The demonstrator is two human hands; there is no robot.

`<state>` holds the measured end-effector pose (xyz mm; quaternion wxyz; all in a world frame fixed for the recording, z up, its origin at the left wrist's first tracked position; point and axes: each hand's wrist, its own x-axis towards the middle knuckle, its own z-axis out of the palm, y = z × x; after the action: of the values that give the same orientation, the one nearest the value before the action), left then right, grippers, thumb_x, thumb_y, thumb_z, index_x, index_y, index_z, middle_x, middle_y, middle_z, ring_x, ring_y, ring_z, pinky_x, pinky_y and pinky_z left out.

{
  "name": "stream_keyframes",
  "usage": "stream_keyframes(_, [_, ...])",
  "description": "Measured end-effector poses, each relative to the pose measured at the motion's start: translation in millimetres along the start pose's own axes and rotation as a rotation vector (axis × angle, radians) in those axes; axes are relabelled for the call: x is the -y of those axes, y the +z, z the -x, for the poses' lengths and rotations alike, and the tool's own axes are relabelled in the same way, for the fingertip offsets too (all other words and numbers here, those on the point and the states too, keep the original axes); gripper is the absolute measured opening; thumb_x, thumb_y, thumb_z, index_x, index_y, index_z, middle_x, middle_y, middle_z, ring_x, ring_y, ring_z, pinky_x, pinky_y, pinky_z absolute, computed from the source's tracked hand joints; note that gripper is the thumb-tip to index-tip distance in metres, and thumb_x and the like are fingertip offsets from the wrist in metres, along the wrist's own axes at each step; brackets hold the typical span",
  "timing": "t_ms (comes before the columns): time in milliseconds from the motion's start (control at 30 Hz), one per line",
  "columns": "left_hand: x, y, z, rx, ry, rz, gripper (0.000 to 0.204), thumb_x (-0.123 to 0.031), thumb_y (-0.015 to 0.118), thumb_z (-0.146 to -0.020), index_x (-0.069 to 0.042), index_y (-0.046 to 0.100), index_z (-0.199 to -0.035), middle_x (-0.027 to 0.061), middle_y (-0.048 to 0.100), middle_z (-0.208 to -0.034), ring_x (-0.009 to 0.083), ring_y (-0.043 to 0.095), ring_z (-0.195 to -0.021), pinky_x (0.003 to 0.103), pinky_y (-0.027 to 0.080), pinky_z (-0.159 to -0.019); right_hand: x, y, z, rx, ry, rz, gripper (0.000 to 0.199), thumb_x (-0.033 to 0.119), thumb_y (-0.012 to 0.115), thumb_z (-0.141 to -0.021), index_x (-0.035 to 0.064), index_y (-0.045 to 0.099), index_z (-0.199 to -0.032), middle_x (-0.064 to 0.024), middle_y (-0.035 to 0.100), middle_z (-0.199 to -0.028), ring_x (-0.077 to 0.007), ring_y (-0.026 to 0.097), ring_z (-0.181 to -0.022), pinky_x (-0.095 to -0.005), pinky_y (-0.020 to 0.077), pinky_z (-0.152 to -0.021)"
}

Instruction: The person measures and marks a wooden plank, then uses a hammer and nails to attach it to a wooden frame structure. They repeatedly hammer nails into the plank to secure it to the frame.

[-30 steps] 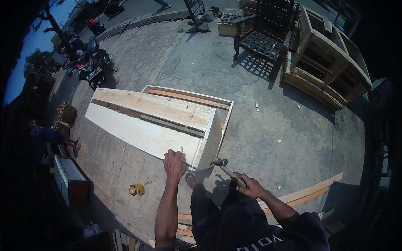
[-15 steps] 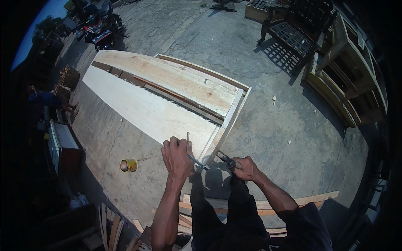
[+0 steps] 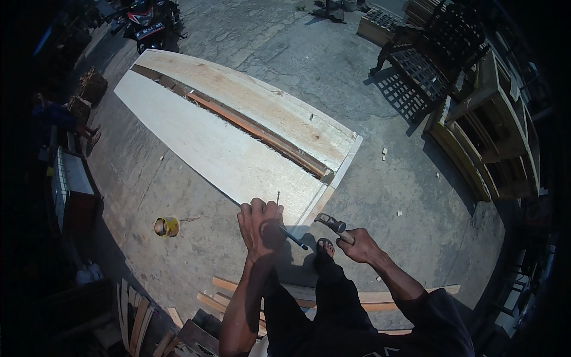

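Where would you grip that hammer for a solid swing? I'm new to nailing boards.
Grip the hammer low on its handle, coming from the person's side, as the right hand does: its head points toward the board, leaving the handle end free.

The left arm reaches forward from the lower edge, its left hand (image 3: pixel 260 226) knuckles-up with fingers curled closed. The right forearm angles in from the lower right, the right hand (image 3: pixel 361 245) clenched in a fist, wrist bent.
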<state>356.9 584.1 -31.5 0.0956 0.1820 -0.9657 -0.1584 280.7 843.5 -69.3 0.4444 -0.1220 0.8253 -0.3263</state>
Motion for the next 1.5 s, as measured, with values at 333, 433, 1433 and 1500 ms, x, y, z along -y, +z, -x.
stream_keyframes(333, [-3,-4,0,0.079,-0.04,0.005,0.013,-0.017,0.064,-0.093,-0.004,0.067,-0.091,0.0127,0.054,-0.095,0.0323,0.049,-0.094,0.049,0.042,-0.086,-34,26,-28,0.031,-0.098,-0.087,0.027,0.027,0.066,-0.093,0.0011,0.071,-0.091,-0.0176,0.068,-0.073,-0.0247,0.062,-0.064,-0.0415,0.051,-0.066])
stream_keyframes(433, [-2,-2,0,0.07,-0.023,-0.023,0.012,-0.015,0.064,-0.092,-0.004,0.067,-0.093,0.0119,0.053,-0.096,0.0321,0.049,-0.095,0.049,0.042,-0.087,-28,23,-24,0.092,-0.033,-0.151,0.033,0.03,0.065,-0.097,-0.0009,0.067,-0.086,-0.0136,0.064,-0.067,-0.0228,0.06,-0.06,-0.0415,0.0488,-0.062])
stream_keyframes(1433, [-3,3,-1,0.02,-0.029,-0.001,0.012,-0.015,0.069,-0.088,-0.006,0.062,-0.086,0.0113,0.057,-0.094,0.0329,0.053,-0.089,0.048,0.042,-0.082,3,41,25,-0.143,0.02,-0.239,0.062,0.008,0.064,-0.097,-0.0061,0.03,-0.148,-0.0384,0.069,-0.093,-0.0561,0.069,-0.093,-0.0532,0.0569,-0.071])
stream_keyframes(1500, [-5,2,-2,0.046,-0.052,-0.015,0.013,-0.013,0.069,-0.09,-0.004,0.063,-0.084,0.0132,0.058,-0.091,0.0338,0.052,-0.088,0.049,0.043,-0.084,7,42,29,-0.155,0.04,-0.222,0.066,0.007,0.063,-0.096,-0.0067,0.027,-0.15,-0.0388,0.068,-0.093,-0.0562,0.069,-0.093,-0.0541,0.057,-0.073])
